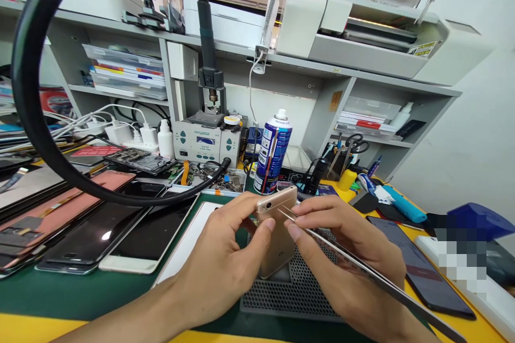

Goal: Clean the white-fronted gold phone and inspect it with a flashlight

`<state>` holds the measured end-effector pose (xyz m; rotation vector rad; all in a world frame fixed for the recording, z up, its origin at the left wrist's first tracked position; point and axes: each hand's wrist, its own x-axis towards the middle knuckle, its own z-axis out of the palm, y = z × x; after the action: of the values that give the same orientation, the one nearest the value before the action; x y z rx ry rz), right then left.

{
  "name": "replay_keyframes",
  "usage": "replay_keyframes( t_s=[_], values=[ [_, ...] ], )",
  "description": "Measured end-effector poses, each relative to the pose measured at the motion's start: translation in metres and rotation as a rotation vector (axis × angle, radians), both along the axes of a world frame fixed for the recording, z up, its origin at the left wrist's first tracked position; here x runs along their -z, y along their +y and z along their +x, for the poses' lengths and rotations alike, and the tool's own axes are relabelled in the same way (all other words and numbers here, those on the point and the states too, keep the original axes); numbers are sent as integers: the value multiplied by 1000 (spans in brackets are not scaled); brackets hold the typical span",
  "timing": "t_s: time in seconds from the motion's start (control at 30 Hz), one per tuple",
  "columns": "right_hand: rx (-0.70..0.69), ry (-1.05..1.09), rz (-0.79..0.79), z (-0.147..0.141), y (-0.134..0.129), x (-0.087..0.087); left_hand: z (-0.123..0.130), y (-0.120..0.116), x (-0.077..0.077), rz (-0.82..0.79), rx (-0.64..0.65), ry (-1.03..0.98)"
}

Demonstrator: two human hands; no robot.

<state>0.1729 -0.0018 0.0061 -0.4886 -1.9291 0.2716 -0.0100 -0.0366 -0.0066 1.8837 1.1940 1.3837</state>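
A gold phone (280, 246) stands tilted with its back and camera facing me. My left hand (225, 257) grips its upper left part, thumb on the back and fingers behind the edge. My right hand (346, 252) pinches a pair of metal tweezers (362, 262), whose fine tips are by the phone's back near the camera. The long tweezer handles run down to the lower right. Beneath the phone lies a dark honeycomb-textured pad (281, 300) on the green mat (120, 300).
Several phones and screens (148, 241) lie at the left. Behind are a spray can (273, 153), a parts tray (237, 187) and a soldering station (201, 144). A black hose (24, 86) loops overhead at the left. Another phone (422, 268) lies at the right.
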Motion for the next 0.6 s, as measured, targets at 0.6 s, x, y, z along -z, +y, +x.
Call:
replay_keyframes(
  t_s=[0.6],
  values=[
    [26, 16, 37, -1, 1, 1, -1, -1, 2, -9, 4, 14]
  ],
)
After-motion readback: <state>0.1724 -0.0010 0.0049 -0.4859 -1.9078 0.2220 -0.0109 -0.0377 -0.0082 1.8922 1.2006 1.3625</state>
